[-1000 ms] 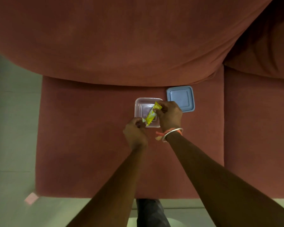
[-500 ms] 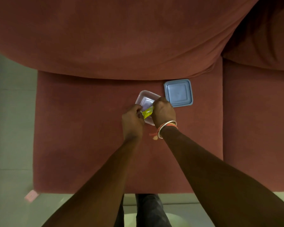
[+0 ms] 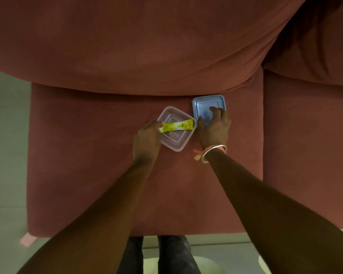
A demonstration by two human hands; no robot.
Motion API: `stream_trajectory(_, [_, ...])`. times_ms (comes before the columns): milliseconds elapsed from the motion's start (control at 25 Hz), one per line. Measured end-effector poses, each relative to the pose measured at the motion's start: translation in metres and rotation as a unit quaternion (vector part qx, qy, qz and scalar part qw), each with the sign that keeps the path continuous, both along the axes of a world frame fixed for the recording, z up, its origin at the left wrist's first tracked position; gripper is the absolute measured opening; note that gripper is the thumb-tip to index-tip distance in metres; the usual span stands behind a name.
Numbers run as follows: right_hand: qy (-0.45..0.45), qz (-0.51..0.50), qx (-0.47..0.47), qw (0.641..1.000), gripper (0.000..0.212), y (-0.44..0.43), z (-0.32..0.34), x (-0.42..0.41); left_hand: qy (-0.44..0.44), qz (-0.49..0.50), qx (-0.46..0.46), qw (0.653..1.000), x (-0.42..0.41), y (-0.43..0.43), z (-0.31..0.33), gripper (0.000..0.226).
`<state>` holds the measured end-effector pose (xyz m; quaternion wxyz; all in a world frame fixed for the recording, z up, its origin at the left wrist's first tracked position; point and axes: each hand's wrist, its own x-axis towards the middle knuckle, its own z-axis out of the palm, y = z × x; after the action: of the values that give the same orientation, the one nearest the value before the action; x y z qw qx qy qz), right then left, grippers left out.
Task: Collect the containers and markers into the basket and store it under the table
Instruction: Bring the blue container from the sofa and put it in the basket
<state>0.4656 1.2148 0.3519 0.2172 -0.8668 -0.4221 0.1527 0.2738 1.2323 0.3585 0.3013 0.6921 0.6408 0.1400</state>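
Observation:
A clear square plastic container (image 3: 175,142) sits on the red sofa seat (image 3: 87,165), turned diagonally. A yellow packet (image 3: 176,125) lies across its inside. My left hand (image 3: 147,140) grips the container's left rim, with its fingers touching the packet's left end. A blue square lid (image 3: 202,102) lies flat just right of the container, near the backrest. My right hand (image 3: 214,129) rests on the lid with its fingers spread over it. No basket or markers are in view.
The sofa backrest (image 3: 137,46) rises behind the container and lid. A second seat cushion (image 3: 309,145) lies to the right. Pale floor (image 3: 6,155) borders the sofa on the left and front. My legs (image 3: 158,256) stand at the seat's front edge.
My right hand let go of the yellow packet and moved right onto the blue lid. The packet now lies in the container, which has turned diagonally. My left hand stayed at the container's left rim.

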Motion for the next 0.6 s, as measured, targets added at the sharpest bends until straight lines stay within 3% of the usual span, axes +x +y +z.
stream_trajectory(120, [-0.051, 0.007, -0.131, 0.99, 0.09, 0.014, -0.014, 0.012, -0.041, -0.008, 0.004, 0.999, 0.002, 0.0, 0.0, 0.02])
stream_trajectory(240, [-0.061, -0.01, -0.163, 0.985, 0.112, 0.027, -0.011, 0.012, -0.088, -0.016, 0.019, 0.996, 0.0, -0.005, 0.0, 0.021])
stream_trajectory(440, [-0.068, -0.131, -0.139, 0.979, 0.109, 0.022, 0.021, 0.016, -0.112, 0.154, 0.031, 0.981, -0.016, -0.003, -0.002, 0.016])
stream_trajectory(600, [-0.028, -0.097, -0.125, 0.987, 0.114, 0.007, 0.041, -0.033, -0.115, 0.134, 0.033, 0.984, -0.012, -0.001, 0.011, 0.022])
